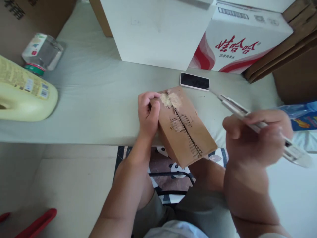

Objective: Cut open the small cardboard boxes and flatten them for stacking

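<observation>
A brown cardboard box (195, 130) rests at the table's front edge, its near end jutting over my lap. Along its top runs a dark seam, flanked by torn, scuffed patches. My left hand (149, 110) grips the far left corner of this box, thumb on top and fingers curled over the side. Raised to the right of the box is my right hand (257, 137), closed around a white utility knife (234, 106). The knife's thin blade points up and left, apart from the box and near the phone's right end. Part of the knife's handle is hidden by my fingers.
A phone (194, 81) lies just beyond the box. Behind it stand a large white box (158, 36) and a red-and-white carton (237, 43). On the left are a yellow jug (29, 96) and a clear jar (43, 53). Folded cardboard (279, 53) leans at right.
</observation>
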The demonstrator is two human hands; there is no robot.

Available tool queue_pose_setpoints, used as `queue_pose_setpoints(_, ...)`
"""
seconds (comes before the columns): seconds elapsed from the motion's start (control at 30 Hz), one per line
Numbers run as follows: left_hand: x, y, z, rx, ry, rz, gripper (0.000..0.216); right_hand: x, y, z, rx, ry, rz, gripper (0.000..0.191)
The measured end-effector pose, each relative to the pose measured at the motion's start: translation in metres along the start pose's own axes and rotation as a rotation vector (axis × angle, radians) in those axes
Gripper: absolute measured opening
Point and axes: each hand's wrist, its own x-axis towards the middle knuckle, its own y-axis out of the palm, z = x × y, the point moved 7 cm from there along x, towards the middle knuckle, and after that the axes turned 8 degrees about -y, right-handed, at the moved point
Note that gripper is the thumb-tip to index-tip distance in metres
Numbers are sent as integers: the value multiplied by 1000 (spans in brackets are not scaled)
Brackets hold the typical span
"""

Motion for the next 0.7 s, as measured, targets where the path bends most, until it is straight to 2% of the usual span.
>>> queue_pose_setpoints(0.1, -2, -6, -10, -35, 74, -111, 15, 1, 29, 15, -11, 132, 212, 33)
queue_pose_setpoints(0.2, -3, -4, -12, -42, 63, -101, 15, -9, 43, 6, -238, 188, 385, 35)
queue_pose_setpoints(0.33, -3, -3, -16, 6, 72, -84, 20, -18, 41, -5, -447, 143, 401, 31)
queue_pose_setpoints(0.4, -3, -2, -18, 23, 90, -74, 22, -19, 44, -7, -495, 150, 452, 29)
queue_pose_setpoints(0.7, -2, -3, -10, -9, 69, -87, 25, -16, 65, -1, -503, 98, 593, 27)
